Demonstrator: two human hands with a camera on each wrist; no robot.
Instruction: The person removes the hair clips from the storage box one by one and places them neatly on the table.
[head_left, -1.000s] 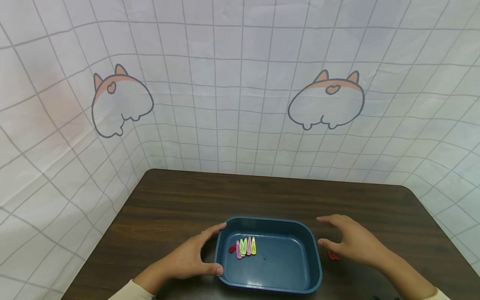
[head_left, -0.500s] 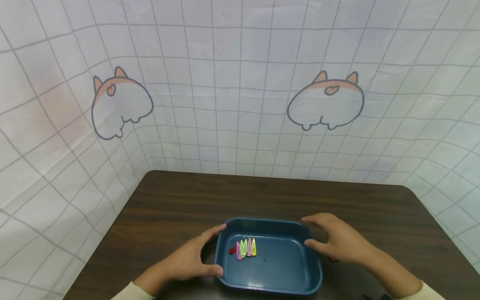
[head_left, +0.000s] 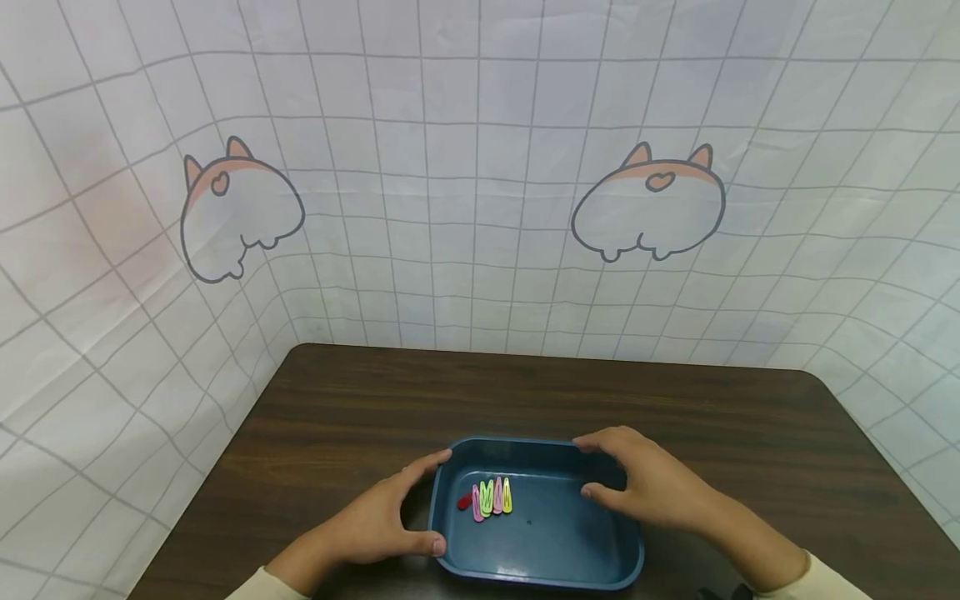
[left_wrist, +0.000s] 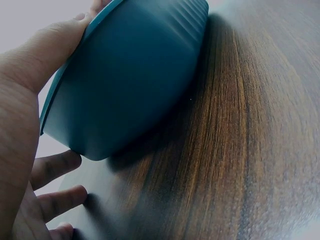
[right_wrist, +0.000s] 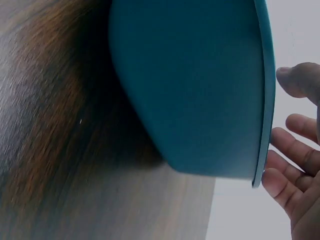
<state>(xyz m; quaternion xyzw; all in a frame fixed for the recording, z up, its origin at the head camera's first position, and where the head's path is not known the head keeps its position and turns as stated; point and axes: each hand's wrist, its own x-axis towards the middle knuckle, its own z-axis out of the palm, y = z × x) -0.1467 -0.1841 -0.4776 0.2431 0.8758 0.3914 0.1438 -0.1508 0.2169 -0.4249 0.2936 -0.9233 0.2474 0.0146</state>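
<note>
A blue plastic tray (head_left: pixel 547 533) stands on the dark wooden table. Several snap hair clips (head_left: pixel 492 497) in pink, green and yellow lie side by side in its left part, with a red hair clip (head_left: pixel 465 502) at their left end. My left hand (head_left: pixel 375 521) holds the tray's left end, thumb at the near corner and forefinger at the far one. Over the tray's right end hovers my right hand (head_left: pixel 648 483), thumb and fingers spread apart with nothing between them. In the right wrist view its fingers (right_wrist: pixel 295 150) are loosely bent above the rim.
The dark wood-grain table (head_left: pixel 360 400) reaches back to a white gridded cloth (head_left: pixel 450 208) with cartoon animal drawings, which also closes off both sides. A small black object (head_left: pixel 723 592) shows partly at the bottom edge, beside the right sleeve.
My right hand has moved left, from beside the tray to over its right end. Red hair clips seen right of the tray earlier are now out of sight. The left hand stays put.
</note>
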